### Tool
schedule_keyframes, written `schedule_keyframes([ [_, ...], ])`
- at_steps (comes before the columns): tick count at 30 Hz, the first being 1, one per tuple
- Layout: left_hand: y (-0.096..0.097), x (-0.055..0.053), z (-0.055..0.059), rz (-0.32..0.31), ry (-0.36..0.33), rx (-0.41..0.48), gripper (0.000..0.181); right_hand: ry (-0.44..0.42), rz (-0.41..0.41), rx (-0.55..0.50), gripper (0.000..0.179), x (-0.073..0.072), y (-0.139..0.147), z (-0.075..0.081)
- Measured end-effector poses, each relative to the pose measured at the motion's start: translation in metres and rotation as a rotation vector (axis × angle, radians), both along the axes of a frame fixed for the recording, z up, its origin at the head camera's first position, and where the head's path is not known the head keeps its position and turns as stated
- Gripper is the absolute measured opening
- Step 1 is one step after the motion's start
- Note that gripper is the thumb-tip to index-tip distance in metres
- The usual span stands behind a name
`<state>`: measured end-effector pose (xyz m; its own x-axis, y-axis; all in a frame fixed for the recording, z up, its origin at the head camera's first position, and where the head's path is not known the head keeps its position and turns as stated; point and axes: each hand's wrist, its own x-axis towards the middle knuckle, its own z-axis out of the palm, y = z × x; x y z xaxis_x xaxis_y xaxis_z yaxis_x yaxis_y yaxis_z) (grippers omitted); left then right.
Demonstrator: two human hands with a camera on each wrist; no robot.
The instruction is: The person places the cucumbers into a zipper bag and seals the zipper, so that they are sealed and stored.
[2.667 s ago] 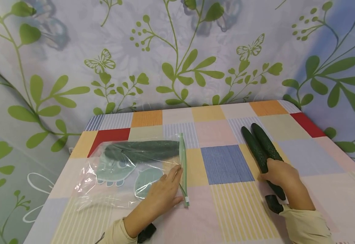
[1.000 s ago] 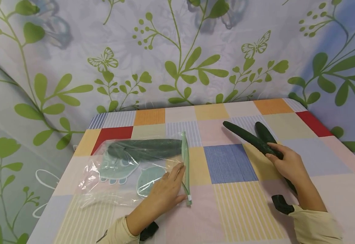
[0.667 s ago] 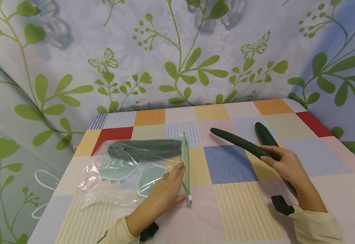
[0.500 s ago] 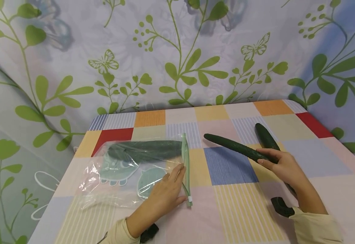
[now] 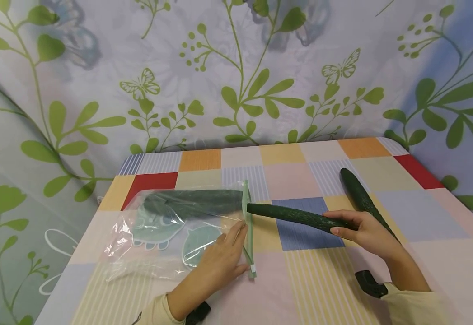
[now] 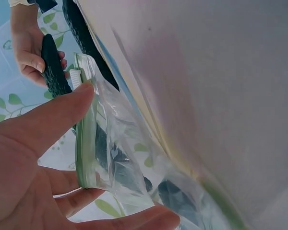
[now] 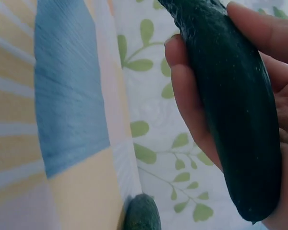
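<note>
Cucumber (image 5: 291,215) swung to zip bag (image 5: 155,261), right hand (image 5: 364,231) curled round it.

Head camera high, facing forward-down across tablecloth (image 5: 273,298); wrist cameras close, both showing held cucumber (image 5: 289,214).

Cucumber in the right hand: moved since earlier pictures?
Yes: the held cucumber has swung left toward the bag, its tip now left of the blue square.

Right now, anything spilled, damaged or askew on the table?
Nothing stands out: the clear bag is creased but shows no tear, the right hand grips one cucumber, a second cucumber lies on the tablecloth. No spill visible.
</note>
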<state>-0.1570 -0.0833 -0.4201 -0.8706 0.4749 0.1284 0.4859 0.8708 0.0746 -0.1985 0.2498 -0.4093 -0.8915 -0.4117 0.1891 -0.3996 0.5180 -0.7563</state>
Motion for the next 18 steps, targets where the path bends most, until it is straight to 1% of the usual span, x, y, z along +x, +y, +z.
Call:
schedule_keyframes([
  [4,-0.001,0.001,0.001,-0.002,0.010,-0.001,0.086,-0.029,0.044,-0.014,0.034,-0.002,-0.008,-0.003],
  [9,-0.002,0.002,0.001,-0.003,0.028,0.001,0.085,-0.115,0.107,-0.099,0.035,-0.007,-0.022,-0.010],
  [14,-0.002,0.003,0.002,-0.010,0.036,0.018,0.083,-0.200,0.159,-0.139,0.036,-0.017,-0.037,-0.017],
  [18,-0.002,0.003,0.003,-0.023,0.051,0.015,0.082,-0.259,0.229,-0.157,0.039,-0.029,-0.055,-0.021],
])
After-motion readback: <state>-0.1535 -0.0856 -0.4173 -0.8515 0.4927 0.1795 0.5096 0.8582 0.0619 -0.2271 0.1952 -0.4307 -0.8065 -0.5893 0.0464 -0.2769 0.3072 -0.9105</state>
